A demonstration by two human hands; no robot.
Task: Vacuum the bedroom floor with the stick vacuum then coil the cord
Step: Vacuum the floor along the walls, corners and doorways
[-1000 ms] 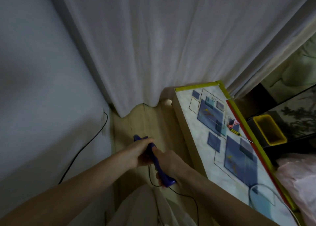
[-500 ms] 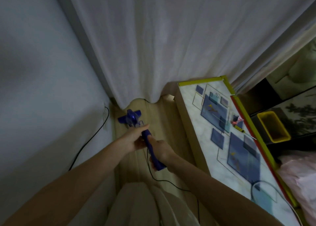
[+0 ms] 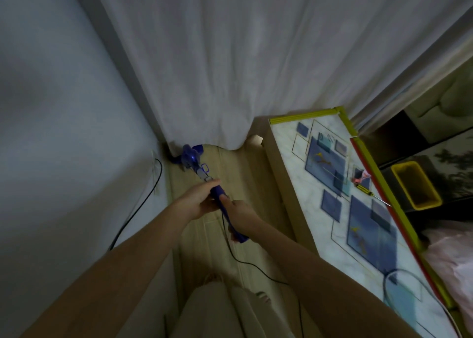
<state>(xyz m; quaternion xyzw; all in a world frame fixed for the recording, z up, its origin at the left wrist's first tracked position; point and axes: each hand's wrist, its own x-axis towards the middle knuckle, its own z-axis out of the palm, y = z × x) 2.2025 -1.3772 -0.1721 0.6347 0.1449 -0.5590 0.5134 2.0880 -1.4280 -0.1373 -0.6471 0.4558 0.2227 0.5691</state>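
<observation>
Far left of the blue stick vacuum (image 3: 202, 176): pale grey-blue wall (image 3: 64, 133). A thin black power cord (image 3: 143, 204) runs down this wall from a spot level with the vacuum's head, then passes behind your left forearm.

The vacuum's head sits on the light wooden plank floor (image 3: 230, 163) in the corner, touching the hem of the white pleated curtain (image 3: 230, 56) that hangs behind it. Its body slants from that corner back toward you.

Your left hand (image 3: 198, 200) grips the upper end of the vacuum's blue handle, fingers curled round it, thumb on top. Just right of it and nearer to you, your right hand (image 3: 240, 216) holds the lower end of the same handle, fingers wrapped under, thumb laid along the top. The two hands nearly touch.

A second stretch of black cord drops from the handle and trails over the floor toward your feet.

Right of the vacuum: a low tabletop (image 3: 294, 184) with a marbled white surface, blue square patterns and yellow edging. On it, a yellow-handled screwdriver (image 3: 368, 193) lies near the far edge. Further right of the vacuum, beyond the tabletop, stands a yellow rectangular plastic bin (image 3: 414, 186).
</observation>
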